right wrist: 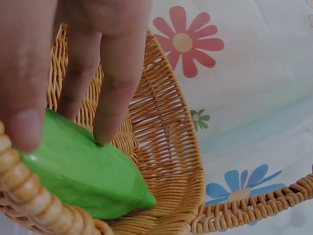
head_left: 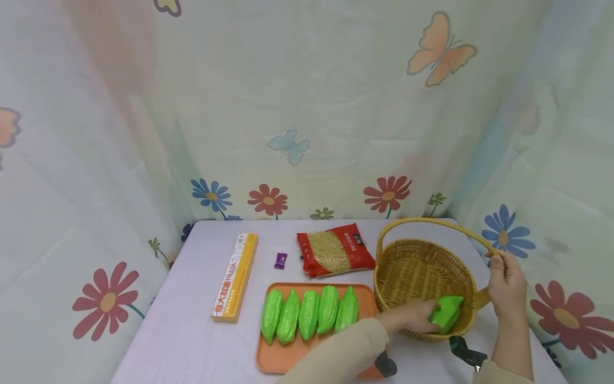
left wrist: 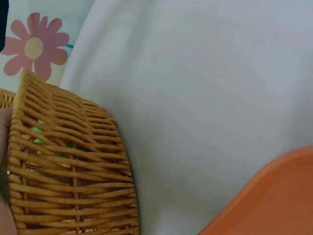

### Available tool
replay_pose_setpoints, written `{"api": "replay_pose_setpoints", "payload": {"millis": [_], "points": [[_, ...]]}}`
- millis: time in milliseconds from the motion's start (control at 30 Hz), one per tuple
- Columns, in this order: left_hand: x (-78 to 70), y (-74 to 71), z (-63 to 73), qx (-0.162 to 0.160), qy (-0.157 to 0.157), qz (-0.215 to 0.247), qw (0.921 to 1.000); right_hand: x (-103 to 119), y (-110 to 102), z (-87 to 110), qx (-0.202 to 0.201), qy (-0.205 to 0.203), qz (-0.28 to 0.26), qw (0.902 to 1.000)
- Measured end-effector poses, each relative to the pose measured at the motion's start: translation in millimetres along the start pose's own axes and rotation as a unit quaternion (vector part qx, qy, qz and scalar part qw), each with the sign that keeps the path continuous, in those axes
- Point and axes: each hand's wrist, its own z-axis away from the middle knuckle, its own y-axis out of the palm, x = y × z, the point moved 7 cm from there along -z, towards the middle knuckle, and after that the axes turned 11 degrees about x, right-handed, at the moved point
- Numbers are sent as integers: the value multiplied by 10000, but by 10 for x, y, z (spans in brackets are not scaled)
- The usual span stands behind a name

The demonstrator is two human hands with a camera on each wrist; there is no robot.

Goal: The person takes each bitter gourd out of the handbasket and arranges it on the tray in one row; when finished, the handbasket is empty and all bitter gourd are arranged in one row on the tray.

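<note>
My left hand [head_left: 416, 316] reaches into the wicker basket [head_left: 403, 255] and holds a green ridged fruit [head_left: 447, 313] with a pointed tip. The right wrist view shows its thumb and fingertips against the sides of the green ridged fruit [right wrist: 90, 171], low inside the basket. At the right, my right hand [head_left: 508, 280] grips the basket's arched handle [head_left: 441, 220], which leans toward the back. Several more green ridged fruits [head_left: 308, 314] lie side by side on an orange tray [head_left: 267, 362] left of the basket. The left wrist view catches the basket's woven side [left wrist: 73, 171].
Behind the tray lies a red bag of pasta [head_left: 331, 250], touching or close to the basket. A small purple wrapped sweet [head_left: 280, 261] and a long yellow-and-white pasta box [head_left: 235, 278] lie left of it. Flowered curtains [head_left: 336, 106] hang around the white table [head_left: 182, 320].
</note>
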Motion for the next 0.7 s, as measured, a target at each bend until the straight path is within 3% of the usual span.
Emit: {"api": "replay_pose_setpoints", "payload": {"millis": [200,333,467,567,700], "points": [[19,-12,17,-391,-622,51,9973,13,-7,3,-58,-46,-37,10000],[55,-10,14,-577,-876,219,9942,29,2,12,15,-8,-56,10000],[64,2,-11,-532,-683,404,9954,51,-9,18,-77,-62,-44,9999],[33,19,-40,-303,-435,252,9983,53,-22,10,-146,-95,-51,9998],[23,45,-49,-195,-414,-12,9990,26,-16,-4,-69,-2,-95,9999]]}}
